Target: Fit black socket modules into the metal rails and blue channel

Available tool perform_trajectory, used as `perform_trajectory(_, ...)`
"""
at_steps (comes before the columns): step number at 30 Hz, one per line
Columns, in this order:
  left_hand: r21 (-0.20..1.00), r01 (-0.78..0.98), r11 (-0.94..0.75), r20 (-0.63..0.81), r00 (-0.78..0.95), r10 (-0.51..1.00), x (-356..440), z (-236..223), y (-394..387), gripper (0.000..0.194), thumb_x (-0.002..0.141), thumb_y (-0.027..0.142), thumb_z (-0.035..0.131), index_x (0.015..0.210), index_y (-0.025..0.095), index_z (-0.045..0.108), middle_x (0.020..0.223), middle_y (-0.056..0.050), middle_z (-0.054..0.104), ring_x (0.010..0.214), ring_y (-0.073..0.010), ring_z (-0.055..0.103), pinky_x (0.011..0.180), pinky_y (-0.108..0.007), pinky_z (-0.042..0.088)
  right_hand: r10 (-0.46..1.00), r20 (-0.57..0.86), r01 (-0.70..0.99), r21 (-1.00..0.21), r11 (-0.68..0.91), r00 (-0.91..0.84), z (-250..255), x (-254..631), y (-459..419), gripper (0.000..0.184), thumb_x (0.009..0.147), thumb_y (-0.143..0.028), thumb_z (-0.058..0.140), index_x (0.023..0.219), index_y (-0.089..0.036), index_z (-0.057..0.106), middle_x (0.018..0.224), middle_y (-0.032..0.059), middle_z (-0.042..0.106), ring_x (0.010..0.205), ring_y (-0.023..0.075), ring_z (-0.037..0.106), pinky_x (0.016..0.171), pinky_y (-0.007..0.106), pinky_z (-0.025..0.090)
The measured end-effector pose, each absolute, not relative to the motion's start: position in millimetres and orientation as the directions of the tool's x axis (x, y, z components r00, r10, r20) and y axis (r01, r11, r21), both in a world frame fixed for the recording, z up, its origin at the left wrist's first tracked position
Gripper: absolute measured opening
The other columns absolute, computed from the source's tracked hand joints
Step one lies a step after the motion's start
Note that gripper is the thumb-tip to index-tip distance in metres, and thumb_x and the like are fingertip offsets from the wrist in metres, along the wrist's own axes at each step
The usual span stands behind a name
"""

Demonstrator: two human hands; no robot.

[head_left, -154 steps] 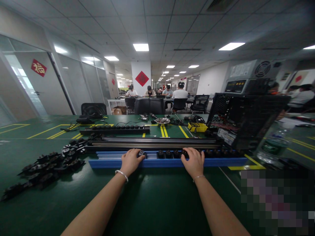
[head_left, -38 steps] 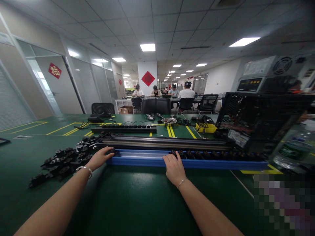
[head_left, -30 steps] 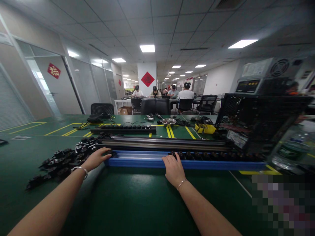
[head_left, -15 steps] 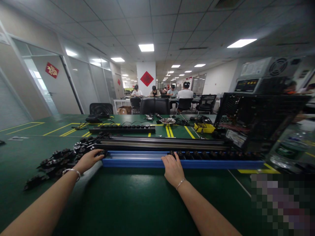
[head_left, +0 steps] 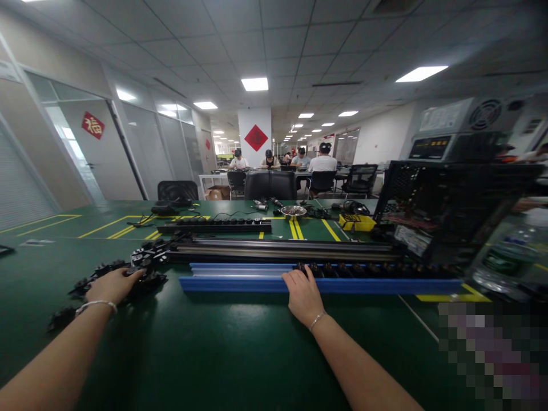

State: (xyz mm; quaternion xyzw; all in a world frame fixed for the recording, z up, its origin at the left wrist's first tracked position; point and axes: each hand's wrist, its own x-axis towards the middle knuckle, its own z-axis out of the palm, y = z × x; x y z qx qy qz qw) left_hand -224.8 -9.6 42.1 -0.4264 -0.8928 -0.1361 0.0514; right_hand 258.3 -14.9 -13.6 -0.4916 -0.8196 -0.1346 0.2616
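Observation:
A long blue metal rail (head_left: 240, 283) lies across the green table. Black parts (head_left: 355, 269) with small brassy tops stand in a row along its right portion; the left stretch of the channel is bare. My right hand (head_left: 303, 294) is closed over the rail at the left end of that row, its fingertips against the nearest black part. Away from the rail, my left hand (head_left: 112, 285) is at a pile of loose black parts (head_left: 149, 279), fingers and thumb drawn together. What lies between those fingertips is too small and dark to make out.
Behind the blue rail lie long dark rails (head_left: 282, 249) and a shorter black strip (head_left: 214, 226). Farther back are a metal bowl (head_left: 293, 212) and a yellow box (head_left: 356, 222). An open computer case (head_left: 454, 200) and a plastic bottle (head_left: 505, 260) stand at right.
My left hand has moved left from the end of the blue rail to the pile of black parts. My right hand stays in place on the rail.

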Motion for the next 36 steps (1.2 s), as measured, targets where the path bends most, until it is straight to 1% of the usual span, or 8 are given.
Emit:
perform_trajectory(3,0.088,0.722,0.686,0.014,-0.69,0.724,-222.2,42.5,-14.0,0.069,0.071,0.066,0.034,0.117,0.021,0.057,0.12,-0.014,0.059,0.102,-0.0318,0.056,0.072,-0.035,0.043,0.723,0.573,0.87,-0.035,0.493,-0.386,-14.3,259.1,-15.7,0.038,0.073,-0.006,0.043,0.106,-0.021,0.057,0.101,0.0062,0.062,0.103,0.0189,0.048,0.107,0.044,0.014)
perform_trajectory(5,0.082,0.727,0.681,-0.019,-0.682,0.731,-218.6,43.6,-16.0,0.069,0.073,0.066,0.029,0.119,0.02,0.054,0.122,-0.015,0.057,0.106,-0.0325,0.054,0.074,-0.035,0.042,0.712,0.582,0.865,-0.029,0.501,-0.393,-14.9,259.9,-15.8,0.037,0.075,-0.007,0.043,0.106,-0.021,0.057,0.101,0.006,0.062,0.103,0.0186,0.049,0.107,0.044,0.014)
perform_trajectory(12,0.044,0.753,0.657,-0.003,-0.657,0.754,-214.2,43.4,-14.1,0.065,0.075,0.062,0.03,0.117,0.019,0.053,0.12,-0.015,0.058,0.104,-0.0319,0.055,0.075,-0.037,0.041,0.674,0.611,0.85,-0.003,0.526,-0.415,-13.5,264.5,-16.7,0.032,0.081,-0.012,0.043,0.108,-0.023,0.057,0.105,0.0055,0.061,0.108,0.0176,0.047,0.107,0.042,0.016)
perform_trajectory(19,0.019,0.771,0.637,0.062,-0.636,0.769,-218.1,38.5,-11.0,0.062,0.078,0.062,0.024,0.124,0.025,0.043,0.121,-0.01,0.059,0.101,-0.0283,0.057,0.078,-0.039,0.04,0.684,0.604,0.849,-0.025,0.528,-0.408,-8.7,267.3,-19.8,0.035,0.08,-0.014,0.046,0.112,-0.024,0.058,0.11,0.0049,0.059,0.116,0.0184,0.042,0.106,0.039,0.02)
perform_trajectory(25,0.032,0.78,0.625,0.05,-0.626,0.779,-209.1,40.5,-12.8,0.06,0.079,0.061,0.024,0.116,0.021,0.049,0.123,-0.012,0.057,0.107,-0.0295,0.053,0.085,-0.045,0.038,0.689,0.619,0.851,-0.061,0.522,-0.379,-6.2,268.4,-20.0,0.036,0.079,-0.015,0.047,0.112,-0.025,0.058,0.113,0.005,0.058,0.118,0.0195,0.04,0.106,0.04,0.019)
perform_trajectory(28,0.07,0.791,0.607,0.152,-0.61,0.778,-199.1,40.6,-10.8,0.061,0.081,0.059,0.022,0.117,0.017,0.048,0.131,-0.014,0.049,0.12,-0.0326,0.042,0.09,-0.053,0.033,0.689,0.646,0.865,-0.088,0.493,-0.327,-3.4,271.6,-20.3,0.037,0.078,-0.019,0.048,0.113,-0.022,0.057,0.114,0.0061,0.057,0.119,0.0206,0.039,0.107,0.041,0.017)
perform_trajectory(31,0.109,0.834,0.541,0.328,-0.544,0.772,-177.3,42.6,-2.3,0.063,0.082,0.056,0.024,0.122,0.011,0.044,0.132,-0.017,0.046,0.125,-0.0332,0.034,0.094,-0.052,0.032,0.677,0.686,0.884,-0.106,0.455,-0.266,-1.7,276.3,-18.1,0.039,0.076,-0.02,0.048,0.114,-0.018,0.055,0.117,0.0076,0.056,0.118,0.0207,0.039,0.108,0.04,0.017)
perform_trajectory(36,0.117,0.986,0.117,0.553,-0.162,0.817,-93.3,46.0,15.0,0.055,0.084,0.045,0.033,0.121,0.005,0.045,0.127,-0.019,0.05,0.126,-0.0287,0.035,0.104,-0.041,0.028,0.636,0.761,0.93,-0.13,0.345,-0.13,-3.5,286.5,-9.8,0.042,0.07,-0.01,0.044,0.11,-0.014,0.055,0.113,0.0097,0.057,0.115,0.0209,0.042,0.107,0.04,0.019)
